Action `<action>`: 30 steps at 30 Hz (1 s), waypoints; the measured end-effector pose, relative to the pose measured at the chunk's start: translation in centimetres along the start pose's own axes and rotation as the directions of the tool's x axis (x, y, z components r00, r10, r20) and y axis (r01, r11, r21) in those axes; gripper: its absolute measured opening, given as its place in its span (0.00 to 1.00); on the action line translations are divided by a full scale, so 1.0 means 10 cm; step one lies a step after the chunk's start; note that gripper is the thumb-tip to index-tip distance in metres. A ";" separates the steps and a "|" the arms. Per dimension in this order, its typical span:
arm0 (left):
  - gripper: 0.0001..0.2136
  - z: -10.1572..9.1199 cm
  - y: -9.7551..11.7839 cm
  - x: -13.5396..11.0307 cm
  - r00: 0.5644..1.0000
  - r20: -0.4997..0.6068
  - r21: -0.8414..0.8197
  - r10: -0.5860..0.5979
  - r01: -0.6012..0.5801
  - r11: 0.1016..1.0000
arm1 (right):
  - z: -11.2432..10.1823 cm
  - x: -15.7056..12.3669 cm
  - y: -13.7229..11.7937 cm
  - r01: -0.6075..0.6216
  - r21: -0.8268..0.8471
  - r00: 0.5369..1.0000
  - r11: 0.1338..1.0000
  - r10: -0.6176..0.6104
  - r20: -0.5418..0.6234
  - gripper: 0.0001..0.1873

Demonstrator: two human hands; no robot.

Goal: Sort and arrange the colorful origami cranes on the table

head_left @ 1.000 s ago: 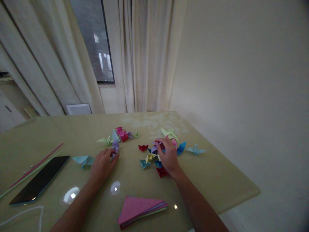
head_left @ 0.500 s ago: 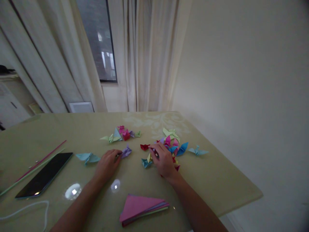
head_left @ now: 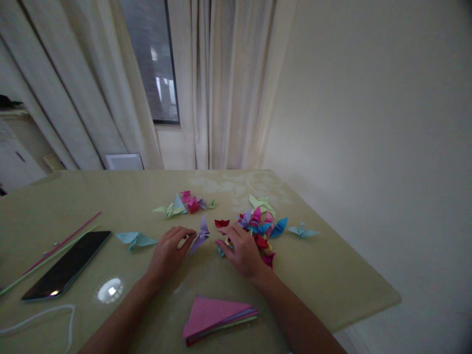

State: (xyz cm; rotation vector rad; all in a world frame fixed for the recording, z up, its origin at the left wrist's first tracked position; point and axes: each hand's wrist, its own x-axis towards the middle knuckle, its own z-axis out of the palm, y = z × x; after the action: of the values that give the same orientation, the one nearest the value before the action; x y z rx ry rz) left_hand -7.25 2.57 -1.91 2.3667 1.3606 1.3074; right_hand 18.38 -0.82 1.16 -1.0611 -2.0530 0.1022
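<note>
My left hand [head_left: 171,250] pinches a purple origami crane [head_left: 202,233] by one end, its wings spread. To the right, my right hand [head_left: 241,248] has thumb and fingers apart with nothing visible between them. It hovers over the near left side of a heap of folded paper cranes, hiding part of a teal one [head_left: 220,250]. Just beyond its fingertips lies a small red folded piece [head_left: 221,223]. Blue [head_left: 279,227], pink and red cranes show in the heap. A light blue crane [head_left: 135,240] rests left of my left hand.
A stack of folded paper [head_left: 219,314] lies between my forearms. On the left are a phone [head_left: 68,265], thin pink [head_left: 62,244] and green strips, and a white cable [head_left: 40,313]. More cranes [head_left: 191,204] sit farther back, and a light blue one [head_left: 302,231] at right.
My left hand has moved right with the purple crane, whose wings now show spread. The fingers of my right hand have parted and shifted slightly toward me.
</note>
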 end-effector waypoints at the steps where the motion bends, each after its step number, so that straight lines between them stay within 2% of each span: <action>1: 0.14 -0.01 0.07 0.00 1.000 -0.017 -0.033 0.025 -0.025 0.999 | 0.00 0.00 -0.01 0.009 -0.010 1.000 1.000 -0.009 0.021 0.17; 3: 0.13 -0.01 0.20 -0.01 0.998 -0.033 -0.098 0.061 -0.064 0.993 | 0.01 0.00 -0.03 0.031 -0.011 0.998 0.999 -0.030 0.056 0.22; 7: 0.11 -0.01 0.35 -0.05 0.994 0.004 -0.199 0.109 -0.106 0.974 | 0.00 0.00 -0.07 0.049 0.050 0.996 0.998 -0.053 0.078 0.08; 10: 0.11 0.01 0.35 -0.06 0.995 0.017 -0.227 0.097 -0.090 0.970 | 0.00 -0.01 -0.08 0.038 0.106 0.998 0.994 -0.043 0.052 0.08; 14: 0.14 0.00 0.30 -0.04 0.998 0.033 -0.172 0.045 -0.039 0.984 | -0.01 -0.01 -0.06 0.014 0.205 1.000 0.979 -0.017 0.011 0.11; 16: 0.16 -0.05 0.27 -0.02 1.000 0.024 -0.013 -0.003 0.004 1.000 | -0.05 0.02 -0.04 0.001 0.233 0.999 0.972 0.010 -0.043 0.11; 18: 0.19 -0.14 0.18 -0.02 0.995 -0.030 0.263 -0.095 0.099 0.960 | -0.14 0.06 0.01 -0.032 0.228 0.989 0.973 0.064 -0.132 0.10; 20: 0.23 -0.26 0.03 -0.06 0.978 -0.095 0.502 -0.188 0.210 0.839 | -0.27 0.12 0.10 -0.097 0.199 0.958 0.975 0.146 -0.246 0.09; 22: 0.26 -0.36 -0.17 -0.11 0.949 -0.121 0.605 -0.293 0.304 0.736 | -0.41 0.15 0.23 -0.183 0.174 0.905 0.968 0.235 -0.356 0.09; 25: 0.26 -0.42 -0.49 -0.17 0.860 -0.082 0.623 -0.503 0.438 0.648 | -0.57 0.17 0.45 -0.284 0.187 0.836 0.941 0.338 -0.432 0.09; 26: 0.25 -0.41 -0.56 -0.18 0.847 -0.048 0.622 -0.530 0.441 0.648 | -0.60 0.16 0.51 -0.308 0.201 0.822 0.930 0.366 -0.436 0.10; 27: 0.24 -0.39 -0.61 -0.18 0.854 -0.004 0.615 -0.520 0.413 0.672 | -0.61 0.15 0.57 -0.329 0.216 0.811 0.919 0.392 -0.435 0.10; 30: 0.22 -0.24 -0.63 -0.15 0.931 0.070 0.512 -0.358 0.274 0.814 | -0.62 0.13 0.70 -0.374 0.237 0.782 0.897 0.442 -0.438 0.11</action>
State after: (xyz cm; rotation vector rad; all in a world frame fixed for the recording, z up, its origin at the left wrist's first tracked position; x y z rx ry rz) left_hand -13.47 4.45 -4.36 2.3030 2.1264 0.7115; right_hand 26.74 2.94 3.30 -1.2836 -1.3233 0.1778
